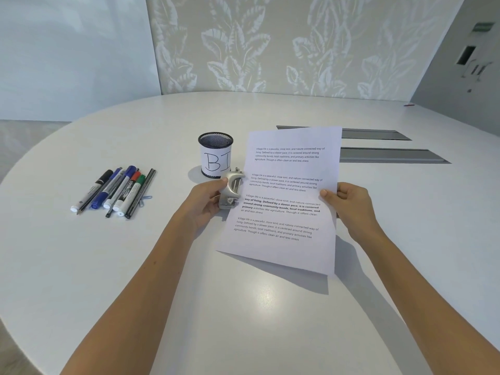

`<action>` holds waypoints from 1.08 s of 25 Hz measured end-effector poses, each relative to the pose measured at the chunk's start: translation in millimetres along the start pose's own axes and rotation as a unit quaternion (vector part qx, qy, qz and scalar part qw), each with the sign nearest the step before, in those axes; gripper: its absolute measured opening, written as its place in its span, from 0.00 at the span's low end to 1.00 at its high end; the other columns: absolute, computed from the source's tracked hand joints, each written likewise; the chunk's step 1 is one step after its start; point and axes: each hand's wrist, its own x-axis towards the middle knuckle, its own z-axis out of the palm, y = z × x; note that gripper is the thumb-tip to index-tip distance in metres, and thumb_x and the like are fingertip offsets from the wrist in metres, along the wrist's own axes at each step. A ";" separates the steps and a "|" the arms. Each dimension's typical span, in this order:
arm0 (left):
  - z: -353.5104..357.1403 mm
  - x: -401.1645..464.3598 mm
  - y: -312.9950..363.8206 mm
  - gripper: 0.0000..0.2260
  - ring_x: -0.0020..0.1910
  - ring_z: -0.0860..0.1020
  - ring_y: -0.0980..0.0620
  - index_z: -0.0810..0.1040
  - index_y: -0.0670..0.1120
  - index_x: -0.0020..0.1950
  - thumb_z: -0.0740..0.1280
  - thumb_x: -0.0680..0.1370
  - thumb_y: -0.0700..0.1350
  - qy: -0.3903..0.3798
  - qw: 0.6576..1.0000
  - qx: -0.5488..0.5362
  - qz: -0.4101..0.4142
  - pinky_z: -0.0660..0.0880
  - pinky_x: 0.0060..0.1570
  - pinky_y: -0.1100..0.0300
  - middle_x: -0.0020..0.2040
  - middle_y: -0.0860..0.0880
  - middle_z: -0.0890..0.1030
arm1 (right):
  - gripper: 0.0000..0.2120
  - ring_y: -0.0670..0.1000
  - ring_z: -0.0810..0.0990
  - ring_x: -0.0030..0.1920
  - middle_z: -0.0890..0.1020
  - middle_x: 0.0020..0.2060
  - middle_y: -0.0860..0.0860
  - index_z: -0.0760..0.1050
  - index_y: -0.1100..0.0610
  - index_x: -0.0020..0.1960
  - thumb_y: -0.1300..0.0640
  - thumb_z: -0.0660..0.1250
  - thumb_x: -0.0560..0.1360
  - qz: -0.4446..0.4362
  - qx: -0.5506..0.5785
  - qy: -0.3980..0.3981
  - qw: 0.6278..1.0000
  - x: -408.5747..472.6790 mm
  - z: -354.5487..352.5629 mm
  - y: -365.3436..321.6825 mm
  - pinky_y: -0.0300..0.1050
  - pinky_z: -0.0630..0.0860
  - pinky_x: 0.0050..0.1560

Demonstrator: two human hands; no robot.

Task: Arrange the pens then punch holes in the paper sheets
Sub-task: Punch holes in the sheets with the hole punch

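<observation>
Now the left hand [207, 200] grips a metal hole punch [231, 189] at the paper sheet's [286, 196] left edge; the right hand [349, 203] pinches its right edge above the table [135, 266].

one cup [215, 155], one punch [231, 189], one sheet [286, 201]

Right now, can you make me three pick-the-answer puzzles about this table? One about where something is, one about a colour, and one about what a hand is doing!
1. Where are the pens?
A. in the cup
B. lying on the table
C. in a hand

2. What colour is the hole punch?
A. silver
B. red
C. yellow

3. What is the right hand doing?
A. resting flat
B. holding a pen
C. gripping the paper

Answers: 1 B, they lie side by side left of the cup. 2 A, its metal looks silver in the left hand. 3 C, thumb on the sheet's right edge.
</observation>
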 end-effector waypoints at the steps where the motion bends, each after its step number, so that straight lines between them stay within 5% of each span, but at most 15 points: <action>1: 0.2 -0.3 -0.1 0.16 0.46 0.81 0.45 0.80 0.40 0.58 0.72 0.72 0.43 -0.004 1.000 0.003 -0.001 0.79 0.52 0.50 0.52 0.41 0.82 | 0.02 0.50 0.83 0.37 0.86 0.40 0.50 0.81 0.57 0.44 0.61 0.69 0.74 0.001 0.001 0.003 1.000 0.8 -0.3 -0.1 0.41 0.78 0.37; 15: 6.2 -14.0 5.4 0.14 0.40 0.81 0.46 0.80 0.41 0.58 0.69 0.74 0.43 -0.053 0.998 0.035 -0.003 0.78 0.33 0.57 0.50 0.43 0.82 | 0.06 0.45 0.84 0.34 0.87 0.36 0.44 0.82 0.53 0.43 0.62 0.69 0.74 -0.001 0.052 -0.025 0.998 -1.1 6.4 -1.9 0.35 0.77 0.30; 27: 27.5 -21.3 2.7 0.10 0.31 0.78 0.48 0.81 0.40 0.52 0.67 0.77 0.45 -0.032 0.997 0.063 -0.029 0.75 0.41 0.53 0.41 0.43 0.82 | 0.05 0.46 0.80 0.31 0.86 0.38 0.49 0.82 0.57 0.49 0.62 0.69 0.74 0.015 0.032 -0.021 0.999 -3.6 -6.4 2.7 0.35 0.71 0.26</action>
